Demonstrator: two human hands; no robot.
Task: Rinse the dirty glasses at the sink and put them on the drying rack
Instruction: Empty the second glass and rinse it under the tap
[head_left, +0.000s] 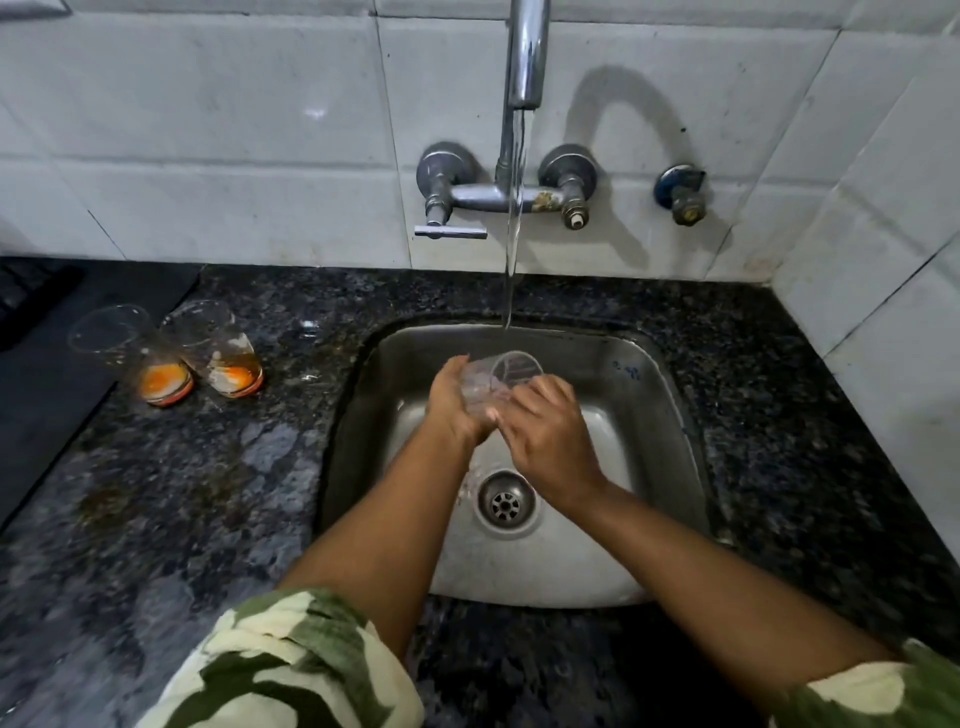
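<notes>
A clear glass (506, 371) is held tilted over the steel sink (644, 415), its mouth under the running stream from the tap (525, 57). My left hand (457, 402) cups the glass from the left and below. My right hand (545, 431) grips its lower part from the right. Two dirty glasses with orange residue stand on the counter to the left of the sink: one (132, 358) further left, the other (215, 348) beside it.
Dark speckled granite counter (208, 493) surrounds the sink. A dark mat or rack (47, 353) lies at the far left. Tap handles (449, 231) and a side valve (683, 195) stick out from the white tiled wall. The drain (505, 503) is uncovered.
</notes>
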